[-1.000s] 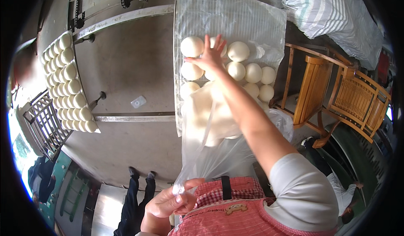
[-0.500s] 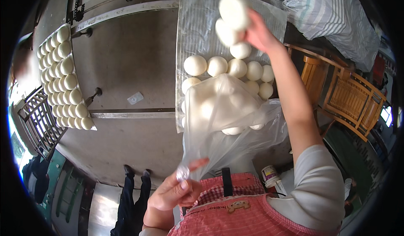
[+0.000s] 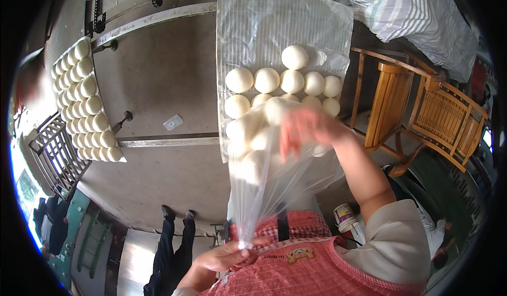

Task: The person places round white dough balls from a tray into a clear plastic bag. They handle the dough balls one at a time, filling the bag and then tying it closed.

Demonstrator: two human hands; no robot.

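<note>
My left hand (image 3: pixel 228 254) is close to my chest, shut on the gathered end of a clear plastic bag (image 3: pixel 264 185). The bag stretches away from me to the tray and holds several round white buns (image 3: pixel 248 130). At the bag's far, open end is my right hand (image 3: pixel 309 130), fingers curled and blurred; I cannot tell whether it holds anything. Just beyond it, loose white buns (image 3: pixel 280 79) lie in rows on a mesh tray covered with plastic sheet (image 3: pixel 264 21).
A second long tray packed with white buns (image 3: pixel 84 101) lies to the left on the grey surface. Wooden chairs (image 3: pixel 422 111) stand at right under a striped cloth (image 3: pixel 417 16). Another person's legs (image 3: pixel 169 243) show at the bottom, beside a metal rack (image 3: pixel 53 148).
My right hand picked buns off the tray, lifted them high, and has come back down to the bag's open end. Fewer buns remain on the tray. My left hand kept its hold on the bag.
</note>
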